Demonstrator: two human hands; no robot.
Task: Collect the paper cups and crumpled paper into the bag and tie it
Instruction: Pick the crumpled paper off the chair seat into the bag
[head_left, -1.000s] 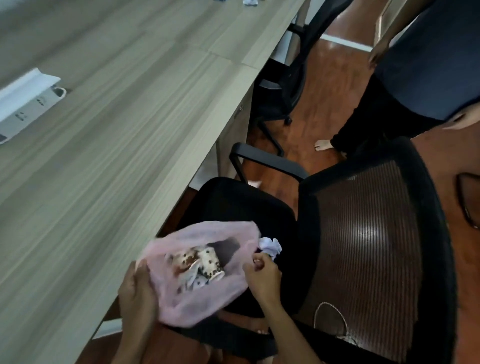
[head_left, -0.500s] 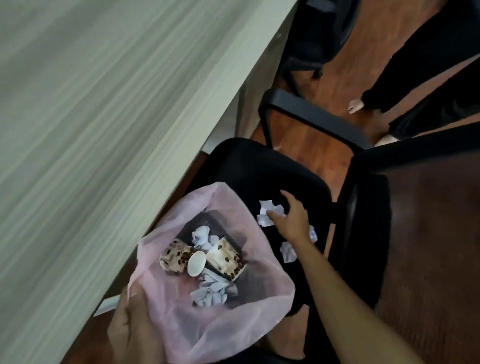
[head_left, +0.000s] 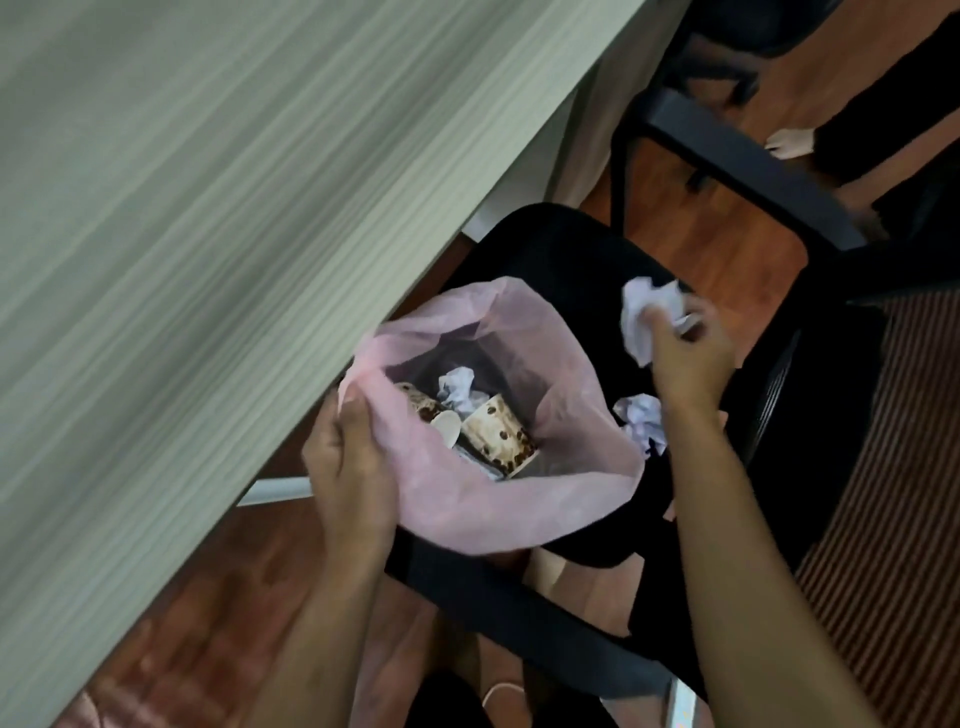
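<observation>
Left hand (head_left: 345, 470) pinches the thin pink bag's (head_left: 524, 499) near-left rim over the chair seat (head_left: 561, 249), right hand (head_left: 685, 358) clutching feather-light crumpled paper (head_left: 641, 312) — soft, any gentle pinch should hold.

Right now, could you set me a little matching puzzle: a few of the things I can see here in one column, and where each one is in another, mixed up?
Things:
1. pink bag
2. spotted paper cup
3. crumpled paper
4. second paper ball

Places:
A. lying loose on the chair seat
B. rim held by the left hand
C. inside the bag
D. pinched by the right hand

Pairs: 1-B, 2-C, 3-D, 4-A
</observation>
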